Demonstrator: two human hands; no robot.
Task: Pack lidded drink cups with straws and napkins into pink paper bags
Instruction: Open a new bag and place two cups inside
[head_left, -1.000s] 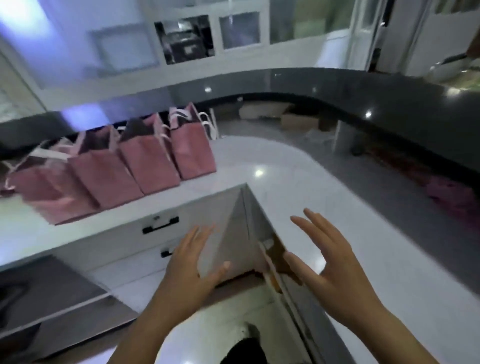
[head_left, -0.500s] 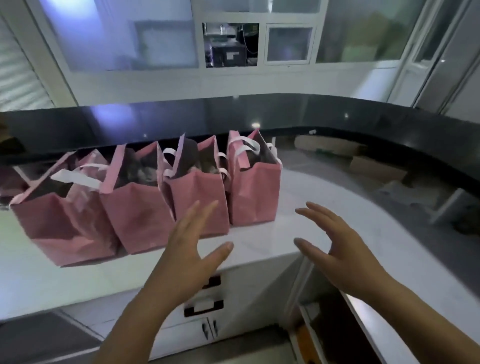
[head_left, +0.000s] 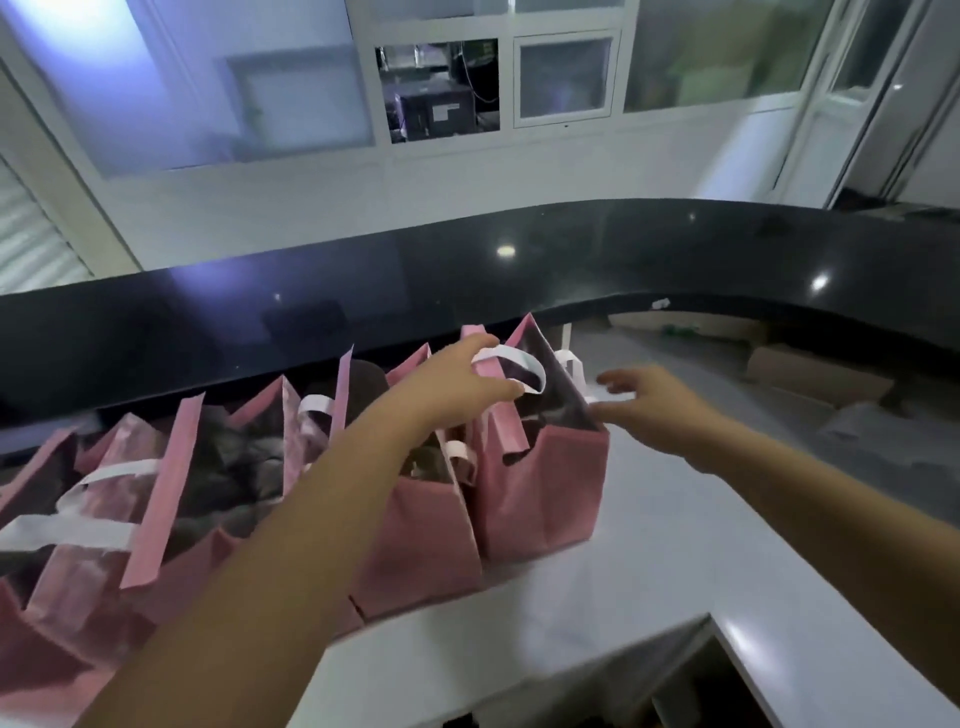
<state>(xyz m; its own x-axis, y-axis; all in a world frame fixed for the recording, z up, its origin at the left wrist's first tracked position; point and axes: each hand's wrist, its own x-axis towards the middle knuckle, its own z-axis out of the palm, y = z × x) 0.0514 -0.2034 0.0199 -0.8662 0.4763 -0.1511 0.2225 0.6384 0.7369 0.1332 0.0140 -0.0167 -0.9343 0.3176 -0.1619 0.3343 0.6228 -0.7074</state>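
Bags (head_left: 156, 519) of pink paper stand in a row on the white counter (head_left: 649, 545). At the rightmost bag (head_left: 545, 483), my left hand (head_left: 457, 384) pinches its white handle (head_left: 514, 361). Just right of that bag, my right hand (head_left: 644, 389) hovers open, gripping nothing.

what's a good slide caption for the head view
Both hands reach for the rightmost pink bag: left hand at its white handle, right hand beside it.

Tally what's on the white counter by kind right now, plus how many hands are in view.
Pink paper bags: 4 in view, though the row runs off the left edge
Hands: 2, left hand at a white bag handle, right hand open
Total: 6
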